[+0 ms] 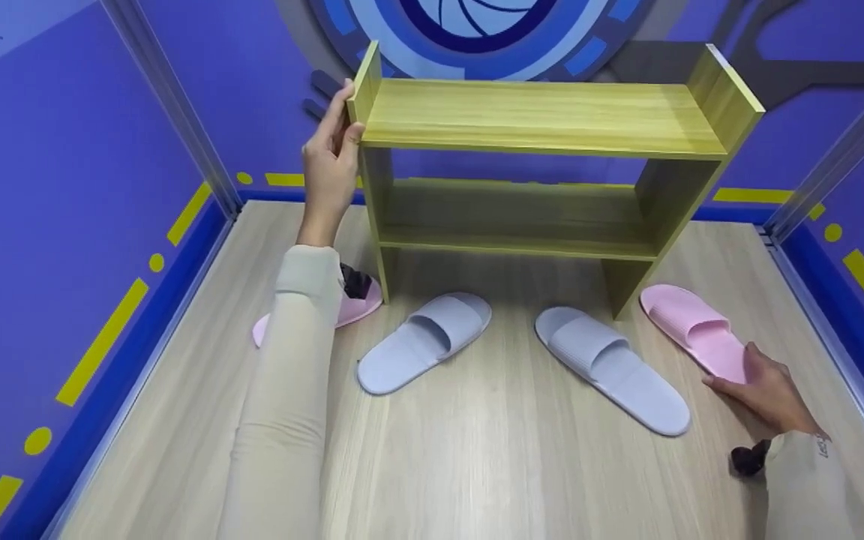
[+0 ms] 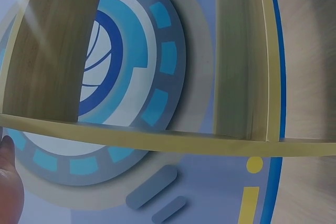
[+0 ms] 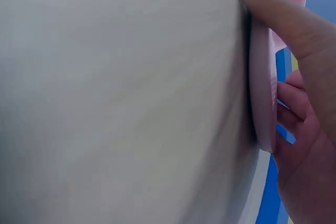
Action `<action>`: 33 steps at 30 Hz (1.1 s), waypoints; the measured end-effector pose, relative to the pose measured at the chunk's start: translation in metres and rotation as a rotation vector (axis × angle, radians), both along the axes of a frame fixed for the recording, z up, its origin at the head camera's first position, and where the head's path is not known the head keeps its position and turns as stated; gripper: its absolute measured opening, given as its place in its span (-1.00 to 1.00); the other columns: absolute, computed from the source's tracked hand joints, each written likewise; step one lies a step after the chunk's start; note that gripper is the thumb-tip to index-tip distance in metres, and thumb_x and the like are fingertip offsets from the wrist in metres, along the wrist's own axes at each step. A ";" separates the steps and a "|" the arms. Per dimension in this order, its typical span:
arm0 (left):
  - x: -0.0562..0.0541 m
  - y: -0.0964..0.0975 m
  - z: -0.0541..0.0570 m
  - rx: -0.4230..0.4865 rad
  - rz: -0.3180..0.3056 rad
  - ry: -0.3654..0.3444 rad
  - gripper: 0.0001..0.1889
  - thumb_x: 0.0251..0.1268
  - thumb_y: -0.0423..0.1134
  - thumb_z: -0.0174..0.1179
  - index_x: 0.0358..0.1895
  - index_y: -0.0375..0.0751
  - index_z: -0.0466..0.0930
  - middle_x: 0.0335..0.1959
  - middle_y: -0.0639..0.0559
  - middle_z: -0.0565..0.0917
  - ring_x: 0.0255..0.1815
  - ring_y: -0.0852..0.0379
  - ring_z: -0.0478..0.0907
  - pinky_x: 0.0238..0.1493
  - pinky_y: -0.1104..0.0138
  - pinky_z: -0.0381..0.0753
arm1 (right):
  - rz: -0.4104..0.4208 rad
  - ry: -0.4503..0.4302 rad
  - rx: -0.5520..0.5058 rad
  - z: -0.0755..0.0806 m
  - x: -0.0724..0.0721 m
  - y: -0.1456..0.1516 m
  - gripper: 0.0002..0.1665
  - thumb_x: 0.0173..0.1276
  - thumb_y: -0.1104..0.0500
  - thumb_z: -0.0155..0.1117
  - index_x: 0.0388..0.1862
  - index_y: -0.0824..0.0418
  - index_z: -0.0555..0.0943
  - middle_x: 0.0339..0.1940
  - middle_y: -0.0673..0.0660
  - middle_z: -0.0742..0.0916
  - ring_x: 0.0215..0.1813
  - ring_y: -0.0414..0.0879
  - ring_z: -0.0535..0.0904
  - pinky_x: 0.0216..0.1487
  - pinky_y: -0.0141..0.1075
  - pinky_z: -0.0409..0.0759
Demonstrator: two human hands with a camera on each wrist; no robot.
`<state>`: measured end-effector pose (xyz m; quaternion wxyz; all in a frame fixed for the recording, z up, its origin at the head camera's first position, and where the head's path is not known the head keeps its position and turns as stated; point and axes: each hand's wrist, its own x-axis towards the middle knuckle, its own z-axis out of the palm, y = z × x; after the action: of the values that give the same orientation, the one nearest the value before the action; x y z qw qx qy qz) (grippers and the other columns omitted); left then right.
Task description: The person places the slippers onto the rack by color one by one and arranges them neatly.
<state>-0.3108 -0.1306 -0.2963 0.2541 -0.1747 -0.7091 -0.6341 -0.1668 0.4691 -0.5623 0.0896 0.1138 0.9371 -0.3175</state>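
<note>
My left hand [image 1: 331, 169] grips the upper left side panel of a two-tier wooden shelf [image 1: 537, 116], thumb in front and fingers round the outer edge. In the left wrist view the panel's edge [image 2: 157, 141] runs across, with part of the hand [image 2: 9, 190] at the left. At the right, my right hand [image 1: 773, 394] holds the heel end of a pink slipper [image 1: 721, 349], thumb on one side and fingers on the other. The right wrist view shows the slipper's sole edge [image 3: 262, 87] between thumb and fingers, close over the floor.
Two pale grey slippers, one left [image 1: 454, 322] and one right [image 1: 642, 386], lie toe-inward before the shelf. Another pink slipper [image 1: 361, 307] is partly hidden behind my left sleeve [image 1: 282, 420]. Blue walls [image 1: 64, 225] enclose the wood-look floor [image 1: 477, 465] behind and on both sides.
</note>
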 end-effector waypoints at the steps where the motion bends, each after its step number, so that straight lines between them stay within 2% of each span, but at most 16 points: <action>1: 0.000 0.000 0.000 -0.003 0.004 0.001 -0.44 0.37 -0.32 0.02 0.43 -0.27 0.22 0.47 -0.08 0.27 0.45 0.21 0.25 0.37 0.42 0.30 | 0.006 0.008 -0.005 0.000 0.000 0.001 0.43 0.16 -0.33 0.30 0.49 0.35 -0.41 0.46 0.57 -0.17 0.45 0.54 -0.27 0.30 0.41 -0.08; 7: 0.000 0.001 0.000 -0.016 0.025 0.010 -0.44 0.37 -0.33 0.03 0.43 -0.28 0.23 0.46 -0.07 0.29 0.44 0.21 0.27 0.36 0.41 0.33 | 0.021 0.081 0.010 0.000 0.000 0.008 0.38 0.15 -0.24 0.37 0.50 0.45 -0.26 0.44 0.64 -0.01 0.43 0.58 -0.11 0.26 0.42 0.04; 12: 0.000 0.001 0.000 -0.017 0.022 0.010 -0.46 0.39 -0.31 0.02 0.42 -0.25 0.26 0.46 -0.03 0.30 0.44 0.23 0.27 0.36 0.42 0.32 | 0.020 0.099 0.008 0.003 0.001 0.012 0.37 0.13 -0.22 0.40 0.52 0.40 -0.24 0.44 0.64 -0.01 0.42 0.59 -0.13 0.26 0.46 -0.01; 26: 0.000 0.001 0.000 -0.009 0.008 0.017 -0.46 0.39 -0.34 0.01 0.42 -0.31 0.24 0.46 -0.10 0.29 0.44 0.21 0.27 0.37 0.41 0.32 | 0.075 0.032 0.000 0.023 0.009 0.020 0.32 0.15 -0.17 0.40 0.54 0.35 -0.21 0.44 0.63 -0.02 0.41 0.60 -0.14 0.25 0.49 -0.06; 33: 0.001 0.000 0.000 -0.008 0.006 0.013 -0.46 0.38 -0.34 0.03 0.42 -0.30 0.25 0.46 -0.10 0.28 0.45 0.21 0.27 0.37 0.41 0.31 | 0.107 0.067 -0.006 0.035 0.013 0.022 0.31 0.10 -0.07 0.47 0.53 0.38 -0.16 0.43 0.65 0.03 0.39 0.62 -0.08 0.26 0.46 -0.03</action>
<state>-0.3098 -0.1309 -0.2961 0.2600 -0.1775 -0.7105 -0.6293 -0.1540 0.4907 -0.5275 0.0753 0.0528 0.9434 -0.3187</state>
